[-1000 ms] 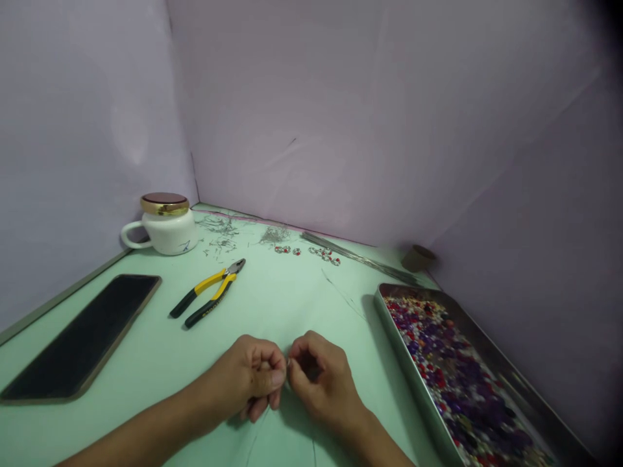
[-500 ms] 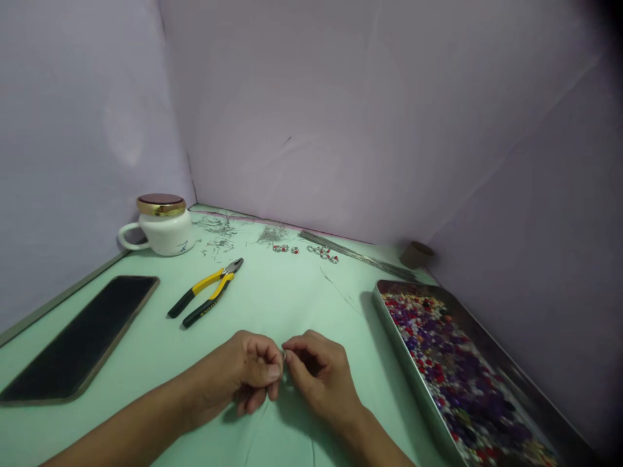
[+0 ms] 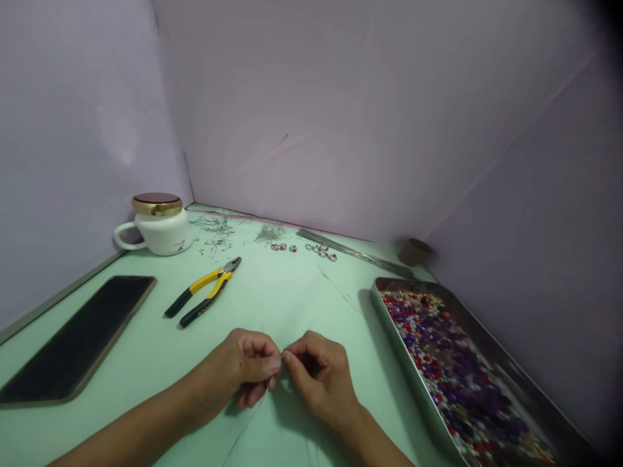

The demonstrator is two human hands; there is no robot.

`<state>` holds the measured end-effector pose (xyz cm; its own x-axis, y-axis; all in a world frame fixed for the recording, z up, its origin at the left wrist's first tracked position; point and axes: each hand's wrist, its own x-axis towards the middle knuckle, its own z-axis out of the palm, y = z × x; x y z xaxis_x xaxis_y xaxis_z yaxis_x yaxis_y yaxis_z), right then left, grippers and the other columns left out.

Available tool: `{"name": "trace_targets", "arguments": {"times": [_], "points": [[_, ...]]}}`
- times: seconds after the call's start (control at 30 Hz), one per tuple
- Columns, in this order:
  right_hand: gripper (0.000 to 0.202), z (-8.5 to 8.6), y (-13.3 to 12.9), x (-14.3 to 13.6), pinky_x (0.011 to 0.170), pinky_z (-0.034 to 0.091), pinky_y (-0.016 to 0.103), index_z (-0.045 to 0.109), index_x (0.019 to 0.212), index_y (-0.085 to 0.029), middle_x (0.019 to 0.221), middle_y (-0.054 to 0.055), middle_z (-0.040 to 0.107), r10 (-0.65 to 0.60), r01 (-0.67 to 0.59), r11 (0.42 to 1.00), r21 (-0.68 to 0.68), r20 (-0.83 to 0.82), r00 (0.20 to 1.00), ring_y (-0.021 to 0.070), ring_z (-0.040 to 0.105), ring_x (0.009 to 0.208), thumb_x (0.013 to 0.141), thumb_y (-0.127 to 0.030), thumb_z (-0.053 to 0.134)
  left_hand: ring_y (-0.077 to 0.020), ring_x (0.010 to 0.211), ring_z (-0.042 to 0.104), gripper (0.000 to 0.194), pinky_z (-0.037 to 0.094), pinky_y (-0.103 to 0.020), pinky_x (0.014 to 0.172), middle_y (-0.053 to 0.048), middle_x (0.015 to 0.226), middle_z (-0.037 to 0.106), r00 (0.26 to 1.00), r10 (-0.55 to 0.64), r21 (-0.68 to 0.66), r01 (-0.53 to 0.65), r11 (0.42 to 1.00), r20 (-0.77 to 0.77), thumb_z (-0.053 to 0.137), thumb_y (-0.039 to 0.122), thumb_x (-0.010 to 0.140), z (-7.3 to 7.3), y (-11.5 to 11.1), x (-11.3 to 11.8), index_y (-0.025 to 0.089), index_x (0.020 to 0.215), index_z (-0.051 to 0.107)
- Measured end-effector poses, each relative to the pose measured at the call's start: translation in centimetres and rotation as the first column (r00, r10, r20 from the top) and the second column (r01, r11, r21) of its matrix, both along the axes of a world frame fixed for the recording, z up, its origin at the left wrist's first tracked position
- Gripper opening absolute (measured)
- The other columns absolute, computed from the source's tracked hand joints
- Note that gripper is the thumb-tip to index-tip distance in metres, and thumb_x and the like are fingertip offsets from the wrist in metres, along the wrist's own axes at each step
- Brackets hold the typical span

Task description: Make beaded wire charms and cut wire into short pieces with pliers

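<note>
Fingertip to fingertip, my left hand (image 3: 250, 366) and my right hand (image 3: 322, 368) meet low in the middle of the head view, just above the pale green tabletop. Both are closed in a pinch on a thin wire (image 3: 238, 438), of which a faint length trails down from the left fingers toward the near edge. A tiny pale bit shows between the two pinches, too small to make out. Beyond my left hand lie pliers (image 3: 228, 267) with yellow and black handles, jaws pointing away.
A metal tray (image 3: 403, 355) of mixed beads (image 3: 452, 370) stands at right. Left are a phone (image 3: 82, 337) and a lidded white mug (image 3: 168, 235). Along the back lie wire scraps (image 3: 214, 226), small red-beaded pieces (image 3: 321, 251), a wire bundle (image 3: 350, 248) and a brown cup (image 3: 415, 251).
My left fingertips have drawn slightly closer to the right ones, and the trailing wire slants further left. The whole view has shifted a little. Both pinches persist.
</note>
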<state>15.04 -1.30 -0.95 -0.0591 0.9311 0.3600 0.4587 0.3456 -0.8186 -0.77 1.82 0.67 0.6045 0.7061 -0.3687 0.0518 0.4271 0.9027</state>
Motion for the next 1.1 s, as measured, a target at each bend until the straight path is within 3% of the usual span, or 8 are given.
{"name": "trace_targets", "arguments": {"times": [0.17, 0.3, 0.37, 0.5, 0.67, 0.83, 0.97, 1.1], "points": [[0.019, -0.1, -0.3, -0.4, 0.043, 0.034, 0.021, 0.061, 0.057, -0.01, 0.049, 0.001, 0.052, -0.04, 0.041, 0.999, 0.019, -0.041, 0.998, 0.0093, 0.045, 0.043, 0.073, -0.02, 0.055, -0.0054, 0.035, 0.031, 0.022, 0.021, -0.019, 0.035, 0.006, 0.041, 0.041, 0.992, -0.011, 0.208, 0.038, 0.977, -0.129, 0.056, 0.033, 0.067, -0.1, -0.3, 0.3, 0.015, 0.054, 0.051], [0.021, -0.1, -0.5, -0.7, 0.042, 0.033, 0.021, 0.06, 0.054, -0.011, 0.047, 0.0, 0.051, -0.076, 0.075, 0.997, -0.021, -0.079, 0.994, 0.0093, 0.044, 0.043, 0.072, -0.022, 0.056, -0.0078, 0.047, 0.028, 0.022, 0.023, -0.021, 0.044, 0.006, 0.046, 0.033, 0.964, 0.061, 0.471, 0.071, 0.879, -0.259, 0.05, 0.028, 0.069, 0.2, -0.9, 0.5, 0.016, 0.052, 0.046], [0.02, -0.1, -0.4, -0.8, 0.042, 0.033, 0.021, 0.06, 0.055, -0.011, 0.047, 0.0, 0.052, -0.093, 0.082, 0.992, -0.094, -0.114, 0.989, 0.0095, 0.044, 0.043, 0.071, -0.023, 0.057, -0.0086, 0.049, 0.028, 0.023, 0.023, -0.022, 0.046, 0.006, 0.049, 0.032, 0.949, 0.1, 0.532, 0.079, 0.843, -0.299, 0.049, 0.028, 0.07, 0.1, -1.0, 0.5, 0.016, 0.052, 0.044], [0.016, -0.3, 0.1, -0.7, 0.045, 0.037, 0.022, 0.062, 0.061, -0.012, 0.053, 0.001, 0.056, -0.075, 0.01, 0.965, -0.26, -0.241, 0.968, 0.0105, 0.046, 0.048, 0.071, -0.025, 0.058, -0.0078, 0.046, 0.027, 0.021, 0.022, -0.021, 0.044, 0.007, 0.046, 0.032, 0.964, 0.11, 0.47, 0.019, 0.882, -0.243, 0.049, 0.028, 0.07, -0.2, -0.9, 0.5, 0.017, 0.053, 0.045], [0.021, -0.5, 0.5, -0.6, 0.044, 0.04, 0.022, 0.062, 0.084, -0.013, 0.061, -0.001, 0.057, -0.066, -0.143, 0.911, -0.388, -0.477, 0.877, 0.009, 0.047, 0.046, 0.07, -0.028, 0.061, -0.0058, 0.037, 0.027, 0.021, 0.02, -0.02, 0.038, 0.009, 0.04, 0.035, 0.975, 0.159, 0.323, -0.101, 0.941, -0.157, 0.051, 0.03, 0.07, -0.6, -0.7, 0.5, 0.017, 0.055, 0.047], [0.014, -0.2, 0.6, -0.8, 0.041, 0.035, 0.019, 0.058, 0.064, -0.013, 0.048, -0.004, 0.052, -0.144, -0.078, 0.891, -0.447, -0.44, 0.887, 0.007, 0.043, 0.041, 0.069, -0.026, 0.062, -0.0051, 0.035, 0.029, 0.021, 0.022, -0.019, 0.037, 0.009, 0.037, 0.036, 0.972, 0.153, 0.278, -0.099, 0.955, -0.18, 0.053, 0.032, 0.071, -0.6, -0.6, 0.7, 0.016, 0.058, 0.05], [0.014, 0.3, 0.5, -0.8, 0.04, 0.034, 0.019, 0.056, 0.064, -0.014, 0.048, -0.004, 0.053, -0.146, -0.117, 0.87, -0.479, -0.477, 0.867, 0.0069, 0.042, 0.04, 0.07, -0.027, 0.06, -0.0057, 0.032, 0.033, 0.023, 0.026, -0.018, 0.036, 0.007, 0.034, 0.044, 0.968, 0.137, 0.21, -0.093, 0.973, -0.208, 0.054, 0.037, 0.069, -0.4, -0.5, 0.8, 0.015, 0.06, 0.053], [0.012, 0.5, 0.3, -0.9, 0.046, 0.036, 0.02, 0.057, 0.062, -0.014, 0.052, -0.002, 0.055, -0.111, -0.129, 0.891, -0.435, -0.483, 0.869, 0.0081, 0.045, 0.047, 0.069, -0.023, 0.06, -0.0061, 0.029, 0.036, 0.023, 0.028, -0.018, 0.034, 0.005, 0.033, 0.049, 0.957, 0.126, 0.136, -0.092, 0.986, -0.262, 0.057, 0.037, 0.066, -0.1, -0.2, 0.8, 0.015, 0.059, 0.053]]}}
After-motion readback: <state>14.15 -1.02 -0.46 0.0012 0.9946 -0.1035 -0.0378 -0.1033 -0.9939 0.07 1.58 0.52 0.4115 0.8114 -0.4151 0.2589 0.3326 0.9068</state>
